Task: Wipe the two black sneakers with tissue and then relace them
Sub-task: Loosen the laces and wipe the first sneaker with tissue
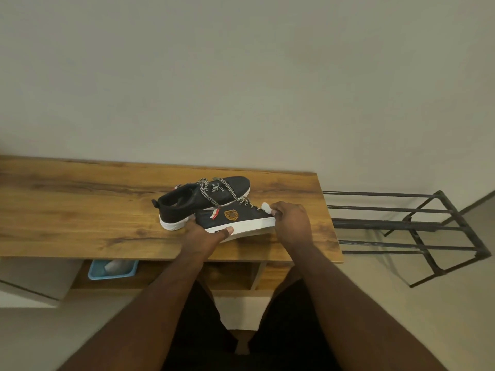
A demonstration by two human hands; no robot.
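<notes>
Our left hand (207, 234) grips the near sneaker (235, 218) by its white sole near the table's (80, 223) front edge, right hand (290, 219) pinching tissue (266, 207) at the toe; the other sneaker (198, 202) sits touching just behind.

Both arms extended, left hand (206, 232) gripping, right hand (290, 216) curled, pinching

Wooden table (80, 210): two black sneakers (203, 199) on top.

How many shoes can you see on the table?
2. The near sneaker is held by the left hand and right hand; the far sneaker lies just behind it on the wooden table.
</notes>
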